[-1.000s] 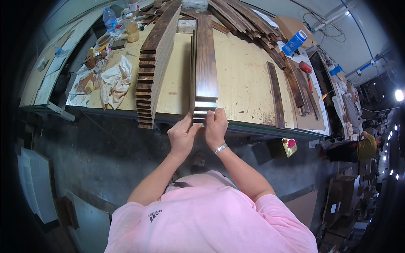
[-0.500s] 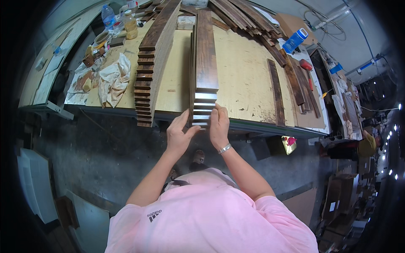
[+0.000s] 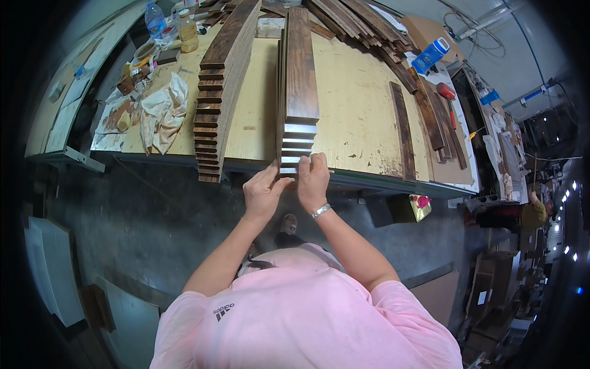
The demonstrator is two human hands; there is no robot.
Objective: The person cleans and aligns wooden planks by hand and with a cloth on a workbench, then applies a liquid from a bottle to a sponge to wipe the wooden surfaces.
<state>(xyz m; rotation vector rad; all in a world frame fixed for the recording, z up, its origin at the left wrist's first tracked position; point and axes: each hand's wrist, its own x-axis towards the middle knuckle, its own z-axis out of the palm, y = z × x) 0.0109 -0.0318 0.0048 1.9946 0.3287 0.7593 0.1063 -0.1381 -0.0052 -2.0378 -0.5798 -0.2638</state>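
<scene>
Stacked dark planks are lying lengthwise on the worktable, running from the hands toward twelve o'clock, taking the hands as the dial's centre. Their near ends are stepping out like stairs, lower boards reaching farther toward the person and past the table's front edge, an overhang that is probably leaving room for fingers around the ends. The left hand is bracketing the near end's left corner, thumb and fingers slightly apart; the right hand is standing at the right corner, its thumb and fingers narrowly parted. This two-sided placing is likely keeping the ends in line, though how firmly either hand is gripping cannot be told. Toward eleven o'clock, a second stack is showing similar stepped ends, seemingly set apart for access. Toward two o'clock, a single strip is lying alone.
</scene>
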